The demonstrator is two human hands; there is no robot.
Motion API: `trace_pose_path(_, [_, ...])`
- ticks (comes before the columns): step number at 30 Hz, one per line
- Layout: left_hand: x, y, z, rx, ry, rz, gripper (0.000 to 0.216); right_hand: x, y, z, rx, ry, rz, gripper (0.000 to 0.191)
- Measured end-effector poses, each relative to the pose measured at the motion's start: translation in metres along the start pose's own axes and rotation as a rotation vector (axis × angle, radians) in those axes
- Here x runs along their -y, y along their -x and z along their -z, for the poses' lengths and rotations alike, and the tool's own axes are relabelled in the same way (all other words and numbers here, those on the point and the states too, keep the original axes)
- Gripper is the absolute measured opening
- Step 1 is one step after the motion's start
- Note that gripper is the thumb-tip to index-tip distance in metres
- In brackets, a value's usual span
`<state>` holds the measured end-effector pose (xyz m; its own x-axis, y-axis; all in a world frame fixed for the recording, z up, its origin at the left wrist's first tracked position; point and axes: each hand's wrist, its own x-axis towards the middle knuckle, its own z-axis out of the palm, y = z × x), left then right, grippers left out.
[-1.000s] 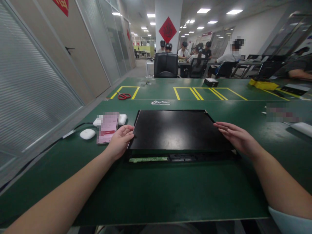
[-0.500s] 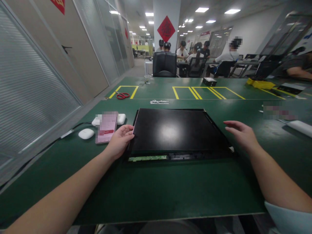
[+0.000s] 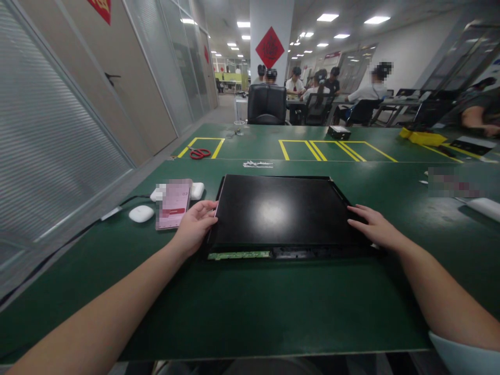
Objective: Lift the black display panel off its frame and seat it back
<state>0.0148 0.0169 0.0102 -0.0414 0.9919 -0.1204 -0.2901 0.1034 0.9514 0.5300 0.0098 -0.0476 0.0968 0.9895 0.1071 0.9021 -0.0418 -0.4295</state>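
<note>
A black display panel lies a little askew over a black frame, its glossy face up. Along the near side of the frame runs a green circuit board strip. My left hand is closed on the panel's left edge, thumb toward me and fingers behind. On the opposite side, my right hand has its fingertips and thumb against the panel's right edge. The undersides of the panel and the frame are hidden.
Left of the panel lie a phone, a white earbud case and a white rounded device. Farther back on the green table are red scissors and white scraps. People sit at desks beyond.
My right hand has moved left and slightly down, from beside the panel to its right edge. My left hand stays on the left edge. The view has shifted slightly.
</note>
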Motion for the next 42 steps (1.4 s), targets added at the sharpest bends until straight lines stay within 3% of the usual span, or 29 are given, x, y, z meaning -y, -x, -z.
trace_pose_path(31, [-0.0007,0.0013,-0.0011,-0.026,0.049,-0.02,0.051,-0.0002,0.0022,-0.0052,0.014,0.0,-0.021,0.07])
trace_pose_path(42, [0.0005,0.0,0.0017,0.015,0.029,-0.021,0.043,-0.0004,0.0009,-0.0029,0.027,0.029,0.001,0.073])
